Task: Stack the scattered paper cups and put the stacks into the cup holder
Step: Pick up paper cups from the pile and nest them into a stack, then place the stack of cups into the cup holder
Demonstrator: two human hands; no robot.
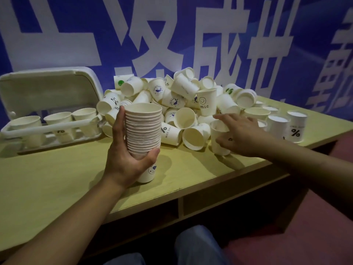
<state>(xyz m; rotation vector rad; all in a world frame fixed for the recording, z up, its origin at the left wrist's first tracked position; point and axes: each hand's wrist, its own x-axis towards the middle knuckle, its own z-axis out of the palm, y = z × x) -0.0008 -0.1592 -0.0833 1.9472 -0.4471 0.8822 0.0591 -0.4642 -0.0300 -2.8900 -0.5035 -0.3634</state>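
We note our left hand [122, 159] gripping a ribbed stack of white paper cups [143, 131]; right hand [240, 134] clasps one upright white paper cup [218, 138]. Legible prints: "HELLO", "NICE DAY", "%".

"hello" cup [206, 101], "nice day" cup [170, 133]

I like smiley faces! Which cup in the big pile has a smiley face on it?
The upright cup near the middle of the pile: it shows a smiley face above the word HELLO. Other readable cups show a percent sign or round blue logos instead.
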